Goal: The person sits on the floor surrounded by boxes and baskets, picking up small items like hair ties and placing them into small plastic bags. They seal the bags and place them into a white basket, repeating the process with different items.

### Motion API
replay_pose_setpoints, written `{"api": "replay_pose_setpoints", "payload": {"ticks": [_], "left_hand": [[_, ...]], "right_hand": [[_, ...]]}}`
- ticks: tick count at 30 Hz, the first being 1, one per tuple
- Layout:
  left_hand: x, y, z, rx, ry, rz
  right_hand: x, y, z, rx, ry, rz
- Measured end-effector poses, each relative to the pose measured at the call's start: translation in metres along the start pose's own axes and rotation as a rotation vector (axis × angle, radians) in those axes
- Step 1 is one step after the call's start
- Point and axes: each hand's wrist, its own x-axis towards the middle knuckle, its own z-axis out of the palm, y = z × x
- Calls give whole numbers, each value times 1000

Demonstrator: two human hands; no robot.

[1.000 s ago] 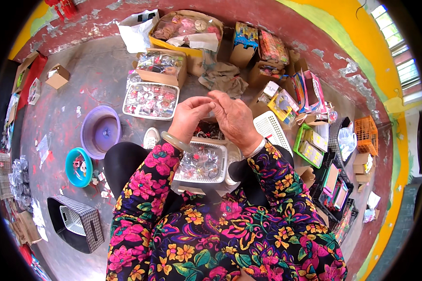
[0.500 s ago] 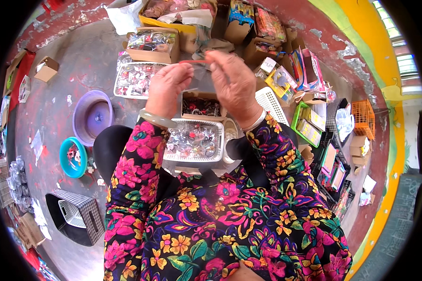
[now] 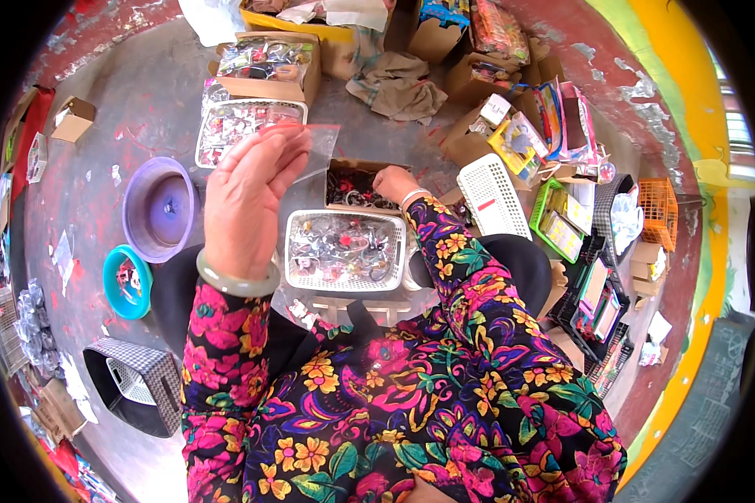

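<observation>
My left hand (image 3: 256, 189) is raised at the middle left, its fingers pressed together on a small clear plastic bag (image 3: 325, 144) that sticks out to the right. A red strip shows along the top of these fingers. Lower down, my right hand (image 3: 397, 183) reaches into a small cardboard box (image 3: 362, 164) of dark, tangled small pieces (image 3: 356, 186). Its fingers are curled, and what the tips grip is hidden. Just nearer than the box stands a white basket (image 3: 344, 287) filled with small clear packets (image 3: 340, 247).
Another white basket of packets (image 3: 252, 126) and an open carton (image 3: 268, 87) stand beyond my left hand. Purple (image 3: 134, 210) and teal basins (image 3: 109, 289) are at left. A cloth (image 3: 398, 88) lies at the back; a white tray (image 3: 491, 193) and a green basket (image 3: 535, 205) are at right.
My hands were together up front with a red strip between them. The right hand has dropped into the cardboard box; the left has moved left and nearer, holding the plastic bag.
</observation>
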Motion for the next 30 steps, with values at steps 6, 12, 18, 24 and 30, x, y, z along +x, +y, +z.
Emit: {"api": "replay_pose_setpoints", "payload": {"ticks": [6, 12, 18, 24, 30], "left_hand": [[-5, 6, -3, -50, 73, -31], [-3, 6, -2, -26, 79, -33], [-5, 5, -3, 6, 110, -61], [0, 3, 1, -52, 79, -80], [0, -2, -3, -69, 61, -43]], "right_hand": [[20, -4, 36, 40, -56, -40], [47, -28, 67, -42, -119, 94], [62, -31, 70, -42, -230, 185], [59, -32, 68, -145, -195, 140], [29, -44, 41, -131, -93, -32]]}}
